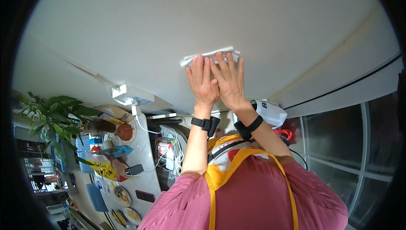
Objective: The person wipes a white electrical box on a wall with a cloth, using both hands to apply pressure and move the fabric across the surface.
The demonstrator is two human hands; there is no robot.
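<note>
A folded white cloth lies against a smooth pale wall, straight ahead of me. Flat on its left half is my left hand, fingers stretched out and thumb angled to the right. Beside it, my right hand presses the right half with its fingers a little spread. The two hands touch or nearly touch at the thumbs. The palms hide most of the cloth, and its edges show past the fingertips. Each wrist wears a black strap, and both arms reach up and forward.
Left, a white power strip is on the wall above a marble-look table. Nearby are a leafy plant, a yellow package, a phone, a plate of food and tangled white cables. Right are a white bag and window panes.
</note>
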